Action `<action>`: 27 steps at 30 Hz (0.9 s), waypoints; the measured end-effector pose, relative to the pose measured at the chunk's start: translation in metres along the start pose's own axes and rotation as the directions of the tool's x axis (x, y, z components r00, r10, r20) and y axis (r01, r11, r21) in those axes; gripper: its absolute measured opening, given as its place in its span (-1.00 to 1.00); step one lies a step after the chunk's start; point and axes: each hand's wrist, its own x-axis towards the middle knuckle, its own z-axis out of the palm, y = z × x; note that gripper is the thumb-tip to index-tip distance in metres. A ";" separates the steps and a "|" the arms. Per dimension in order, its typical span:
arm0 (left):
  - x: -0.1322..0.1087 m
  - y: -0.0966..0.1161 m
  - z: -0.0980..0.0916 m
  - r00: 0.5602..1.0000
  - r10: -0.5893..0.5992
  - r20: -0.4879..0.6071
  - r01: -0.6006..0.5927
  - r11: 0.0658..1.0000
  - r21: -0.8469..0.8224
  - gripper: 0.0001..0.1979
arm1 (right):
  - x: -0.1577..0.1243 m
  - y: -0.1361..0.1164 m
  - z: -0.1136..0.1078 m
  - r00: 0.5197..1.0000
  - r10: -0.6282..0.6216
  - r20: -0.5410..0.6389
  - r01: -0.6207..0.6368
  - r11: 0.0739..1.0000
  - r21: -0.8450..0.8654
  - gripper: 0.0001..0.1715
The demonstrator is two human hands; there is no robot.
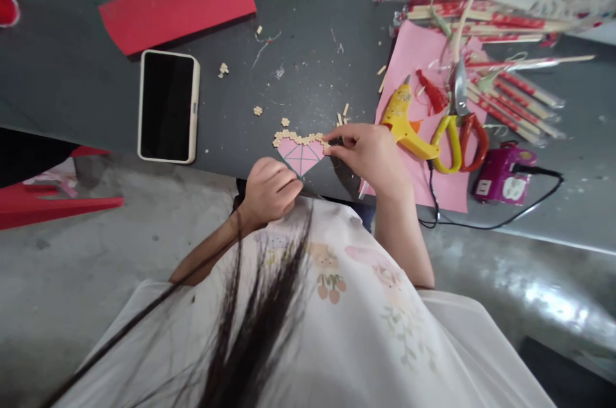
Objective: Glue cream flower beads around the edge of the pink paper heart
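1. pink heart-shaped card [301, 151], ruled with dark lines: at the near edge of the dark grey counter [216, 113], between the two hands, its point facing the person. a row of small pale flower-shaped pieces [303, 138] trims its far edge.
2. right hand [375, 154]: thumb and forefinger extended to the right end of the trimmed edge, tips slightly apart; whether they grip the card or a single piece cannot be told.
3. left hand [272, 187]: fingers curled inward just beside the card's near left side; whether they pinch its point cannot be told.
4. loose flower-shaped pieces [258, 111]: beyond the card and to its left.
5. right side: a yellow glue gun [403, 119] and scissors [452, 150], with one yellow and one red handle, on a pink sheet [407, 55]; a red tassel [433, 92] lies between them.
6. further right: wrapped chopsticks [517, 106] and, nearer, a purple box [505, 174] with a black cord [500, 225] attached.
7. left side: a phone [167, 106], screen dark; beyond it, a red card strip [180, 7].
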 end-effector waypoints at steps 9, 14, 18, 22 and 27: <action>-0.019 0.003 0.008 0.999 0.003 -0.042 -0.005 0.999 -0.037 -0.80 | 0.000 0.001 0.001 1.000 0.001 -0.007 -0.001 1.000 -0.004 -0.79; -0.022 0.004 0.007 1.000 -0.021 0.005 0.021 1.000 -0.011 -0.76 | 0.000 0.001 0.001 1.000 0.001 -0.019 -0.002 1.000 -0.004 -0.79; -0.024 0.004 0.007 0.996 -0.052 0.068 0.051 0.999 0.014 -0.69 | 0.000 0.002 0.001 1.000 -0.004 -0.011 0.004 1.000 -0.012 -0.79; -0.023 0.005 0.006 0.998 -0.036 0.048 0.036 0.999 -0.003 -0.72 | 0.000 0.003 0.001 1.000 -0.011 -0.009 0.011 1.000 -0.016 -0.79; -0.020 0.004 0.006 1.000 -0.004 0.010 0.004 1.000 -0.028 -0.74 | 0.000 0.005 0.002 1.000 -0.021 -0.012 0.021 1.000 -0.013 -0.79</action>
